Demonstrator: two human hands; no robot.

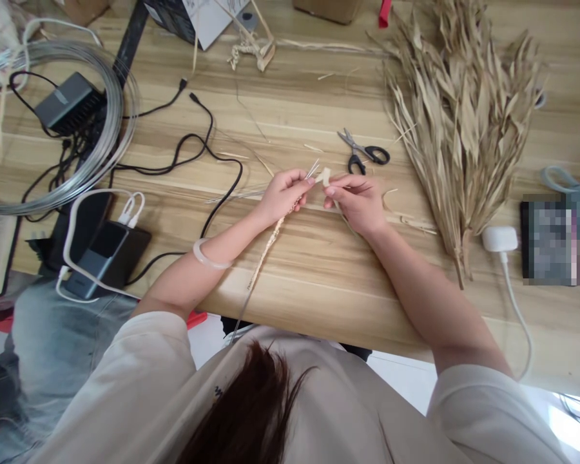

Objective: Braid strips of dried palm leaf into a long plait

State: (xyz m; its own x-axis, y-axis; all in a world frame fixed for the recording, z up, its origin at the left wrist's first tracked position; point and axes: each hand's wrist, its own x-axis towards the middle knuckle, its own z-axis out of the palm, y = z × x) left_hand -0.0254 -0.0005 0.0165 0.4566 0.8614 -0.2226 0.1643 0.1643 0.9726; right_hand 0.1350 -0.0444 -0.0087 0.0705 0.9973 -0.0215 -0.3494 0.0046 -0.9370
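My left hand (284, 194) is closed on a thin wire stem wrapped in pale braided straw (267, 250). Bare wire tips (313, 169) stick out above its thumb, and the stem's lower end slants down toward my lap. Close by on the right, my right hand (356, 201) pinches a pale flat straw strip (325, 175), folded near the fingertips. The strip runs over toward the wire at my left thumb; whether it is fixed there I cannot tell. Beyond my right hand lie black-handled scissors (365, 152), blades partly apart.
A large bundle of dried leaves (464, 129) lies at the right. On the left are a coil of silver wire (118, 129), black cables (212, 129) and a power bank (96, 258). A white charger (500, 239) sits near the right edge. Someone's jeans-clad leg (62, 341) shows at lower left.
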